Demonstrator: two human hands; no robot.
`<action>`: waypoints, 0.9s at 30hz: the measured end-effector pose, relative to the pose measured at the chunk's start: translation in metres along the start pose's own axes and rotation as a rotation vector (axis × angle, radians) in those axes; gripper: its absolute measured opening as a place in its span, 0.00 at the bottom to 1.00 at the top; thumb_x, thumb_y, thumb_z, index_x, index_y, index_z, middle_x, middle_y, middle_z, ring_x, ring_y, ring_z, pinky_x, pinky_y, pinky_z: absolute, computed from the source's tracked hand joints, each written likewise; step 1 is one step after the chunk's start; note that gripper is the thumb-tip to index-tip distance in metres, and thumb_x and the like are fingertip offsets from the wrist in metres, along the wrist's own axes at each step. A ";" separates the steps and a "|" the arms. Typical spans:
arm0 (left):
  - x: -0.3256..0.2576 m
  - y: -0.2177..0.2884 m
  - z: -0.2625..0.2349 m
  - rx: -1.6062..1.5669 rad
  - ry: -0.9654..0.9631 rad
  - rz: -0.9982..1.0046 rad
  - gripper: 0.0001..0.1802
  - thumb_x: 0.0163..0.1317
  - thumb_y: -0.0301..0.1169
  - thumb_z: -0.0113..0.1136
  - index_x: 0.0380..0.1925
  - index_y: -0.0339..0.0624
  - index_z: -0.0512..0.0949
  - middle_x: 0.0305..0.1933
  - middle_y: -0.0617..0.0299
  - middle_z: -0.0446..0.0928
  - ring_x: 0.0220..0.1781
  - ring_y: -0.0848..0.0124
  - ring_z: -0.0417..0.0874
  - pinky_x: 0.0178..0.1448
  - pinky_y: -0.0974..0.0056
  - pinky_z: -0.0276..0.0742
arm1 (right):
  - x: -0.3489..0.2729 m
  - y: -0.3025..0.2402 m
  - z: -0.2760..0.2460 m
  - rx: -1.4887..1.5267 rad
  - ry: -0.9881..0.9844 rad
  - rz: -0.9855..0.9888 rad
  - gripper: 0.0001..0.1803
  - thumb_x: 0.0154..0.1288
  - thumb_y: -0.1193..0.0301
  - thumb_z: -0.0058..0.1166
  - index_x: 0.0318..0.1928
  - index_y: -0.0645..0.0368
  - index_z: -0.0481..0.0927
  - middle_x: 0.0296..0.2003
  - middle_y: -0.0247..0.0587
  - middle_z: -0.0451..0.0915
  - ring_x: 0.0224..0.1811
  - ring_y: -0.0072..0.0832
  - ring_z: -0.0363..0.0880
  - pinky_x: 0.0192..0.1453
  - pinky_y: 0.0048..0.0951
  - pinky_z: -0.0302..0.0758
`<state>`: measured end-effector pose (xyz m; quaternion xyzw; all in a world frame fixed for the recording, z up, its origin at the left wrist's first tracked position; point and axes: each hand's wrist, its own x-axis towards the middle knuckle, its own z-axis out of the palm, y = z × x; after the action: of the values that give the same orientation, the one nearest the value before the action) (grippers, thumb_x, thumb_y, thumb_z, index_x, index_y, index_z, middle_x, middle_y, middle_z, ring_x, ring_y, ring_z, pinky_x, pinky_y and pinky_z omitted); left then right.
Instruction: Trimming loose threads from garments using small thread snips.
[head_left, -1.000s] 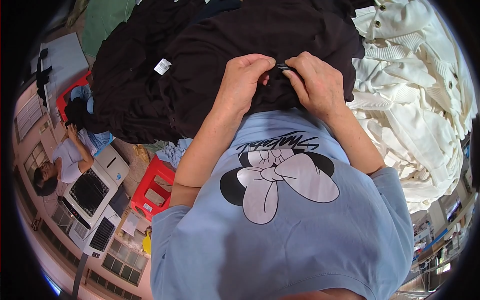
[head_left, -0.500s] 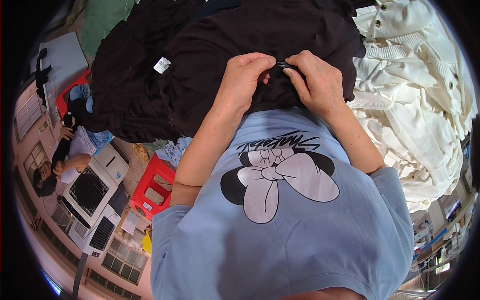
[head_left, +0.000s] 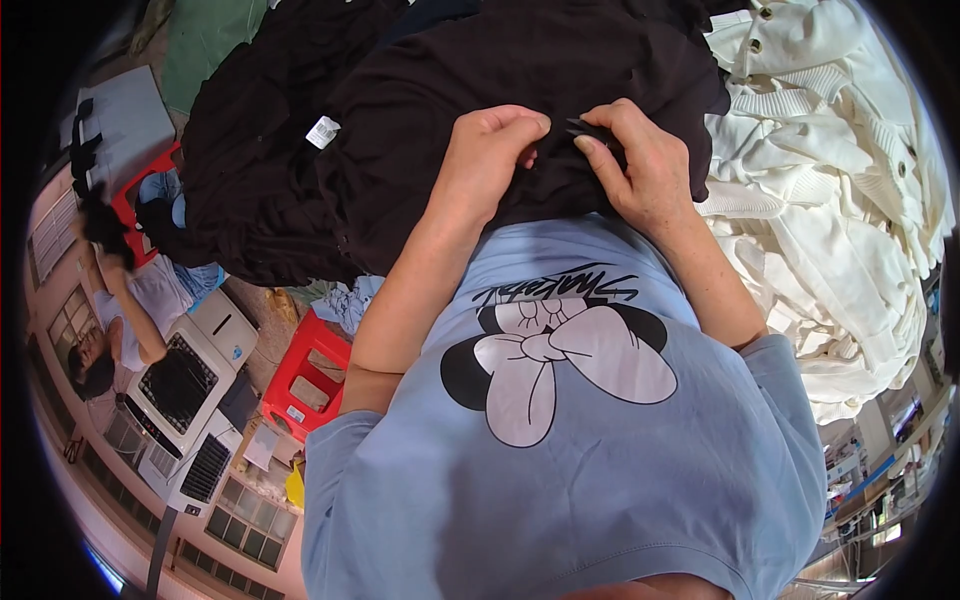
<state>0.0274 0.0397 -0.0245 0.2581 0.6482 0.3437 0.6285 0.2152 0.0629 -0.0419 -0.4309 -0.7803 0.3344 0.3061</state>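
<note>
A large dark brown-black garment (head_left: 420, 110) lies bunched before me, with a small white label (head_left: 323, 132) on its left part. Over it, my left hand (head_left: 484, 155) is closed in a pinch, thumb and forefinger pressed together; what they hold is too small to make out. In my right hand (head_left: 648, 165) is a small pair of dark thread snips (head_left: 580, 127), gripped between thumb and fingers. Their two pointed tips are apart and face my left fingertips, with a small gap between. The handles are mostly hidden by the fingers.
White knit garments (head_left: 800, 240) with buttons are heaped on the right. Left of my arm stand a red plastic stool (head_left: 305, 375) and a white air cooler (head_left: 180, 385). Farther left, another person (head_left: 125, 320) handles dark cloth (head_left: 100, 225). Green cloth (head_left: 205, 50) is at the upper left.
My right hand has drawn slightly right, so the snips are now apart from my left fingertips. My left hand has hardly moved. The other person has raised the dark cloth.
</note>
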 end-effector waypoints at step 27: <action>0.024 0.013 0.027 -0.053 -0.239 0.104 0.09 0.61 0.26 0.60 0.39 0.33 0.82 0.38 0.67 0.81 0.42 0.81 0.77 0.51 0.75 0.68 | 0.000 0.022 -0.020 0.024 0.120 0.037 0.09 0.63 0.72 0.56 0.43 0.59 0.77 0.34 0.41 0.77 0.32 0.39 0.80 0.34 0.31 0.74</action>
<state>0.0509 0.0696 -0.0294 0.3137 0.5450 0.3597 0.6893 0.2409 0.0772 -0.0471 -0.4606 -0.7484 0.3231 0.3513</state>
